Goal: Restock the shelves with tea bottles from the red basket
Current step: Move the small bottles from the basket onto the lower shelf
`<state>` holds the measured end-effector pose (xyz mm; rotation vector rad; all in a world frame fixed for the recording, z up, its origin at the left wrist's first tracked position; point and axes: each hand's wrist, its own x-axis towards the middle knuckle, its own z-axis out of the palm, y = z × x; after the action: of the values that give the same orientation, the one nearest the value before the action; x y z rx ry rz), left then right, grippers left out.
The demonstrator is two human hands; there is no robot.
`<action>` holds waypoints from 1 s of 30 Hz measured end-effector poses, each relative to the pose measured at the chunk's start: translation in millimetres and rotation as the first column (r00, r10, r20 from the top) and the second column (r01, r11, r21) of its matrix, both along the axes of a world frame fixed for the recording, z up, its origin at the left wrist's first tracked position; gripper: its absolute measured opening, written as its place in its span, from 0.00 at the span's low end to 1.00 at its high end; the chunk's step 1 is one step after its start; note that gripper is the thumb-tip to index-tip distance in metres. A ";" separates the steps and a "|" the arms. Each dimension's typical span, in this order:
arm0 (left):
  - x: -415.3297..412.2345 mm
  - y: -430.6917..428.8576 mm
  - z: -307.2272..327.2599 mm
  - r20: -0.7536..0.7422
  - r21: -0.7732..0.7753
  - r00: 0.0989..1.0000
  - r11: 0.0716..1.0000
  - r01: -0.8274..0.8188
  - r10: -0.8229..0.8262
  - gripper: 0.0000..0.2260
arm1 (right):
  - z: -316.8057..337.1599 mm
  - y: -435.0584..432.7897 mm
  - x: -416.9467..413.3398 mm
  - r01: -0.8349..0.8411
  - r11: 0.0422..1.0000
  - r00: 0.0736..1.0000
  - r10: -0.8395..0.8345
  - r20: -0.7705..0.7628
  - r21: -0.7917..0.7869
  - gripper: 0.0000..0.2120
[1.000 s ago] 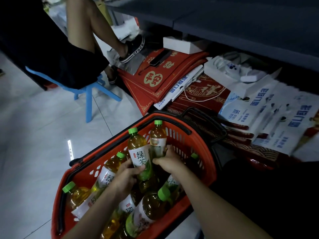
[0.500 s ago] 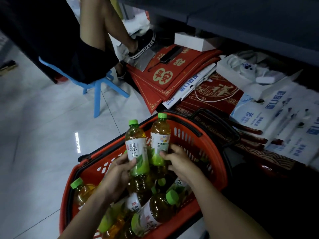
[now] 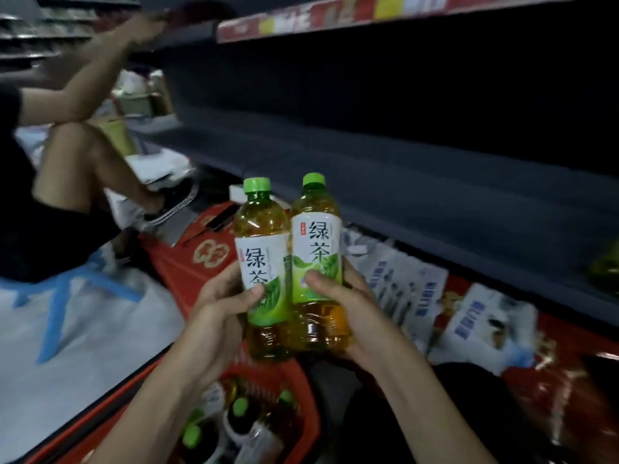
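We see our two forearms bare from wrist to the frame's lower edge, with no sleeves, watch or bands showing. Our left hand (image 3: 219, 311) and right hand (image 3: 348, 308) are ungloved, fingers without rings, nails short and unpainted.

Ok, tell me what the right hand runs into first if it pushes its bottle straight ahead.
Probably the dark shelf. The right hand holds its tea bottle upright facing that shelf, with nothing visible between, though depth is hard to judge.
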<state>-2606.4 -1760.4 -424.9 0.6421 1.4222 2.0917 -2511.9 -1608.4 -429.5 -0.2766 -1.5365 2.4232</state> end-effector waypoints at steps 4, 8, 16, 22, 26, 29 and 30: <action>22.2 88.3 22.9 -0.048 0.106 0.993 0.988 0.113 -0.109 0.36 | 36.2 72.5 57.2 0.222 0.956 0.975 -0.217 -0.044 0.191 0.25; 46.0 176.7 33.8 -0.023 0.176 0.961 0.945 0.275 -0.276 0.38 | 54.1 140.1 111.9 0.449 0.818 0.890 -0.446 -0.097 0.360 0.31; 81.2 320.9 30.2 -0.049 0.168 0.895 0.879 0.446 -0.444 0.25 | 38.4 228.2 159.9 0.717 0.513 0.662 -0.713 -0.232 0.472 0.32; 70.4 367.2 14.9 -0.116 0.213 0.834 0.807 0.551 -0.540 0.27 | 20.0 241.4 143.0 0.751 0.347 0.578 -0.758 -0.303 0.562 0.36; 50.2 369.9 -3.1 -0.107 0.158 0.839 0.823 0.545 -0.534 0.25 | 5.7 242.5 124.6 0.748 0.338 0.566 -0.773 -0.285 0.571 0.36; 38.6 368.8 -12.7 -0.104 0.136 0.849 0.838 0.528 -0.518 0.27 | -2.3 245.9 117.2 0.711 0.339 0.575 -0.785 -0.231 0.616 0.35; 37.0 368.7 -14.6 -0.111 0.125 0.847 0.838 0.530 -0.519 0.27 | -3.3 246.8 115.4 0.700 0.312 0.560 -0.797 -0.224 0.642 0.34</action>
<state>-2569.4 -1391.7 -439.5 1.0482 0.9737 1.7498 -2396.5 -1361.6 -432.7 -0.8067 -1.6776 1.0123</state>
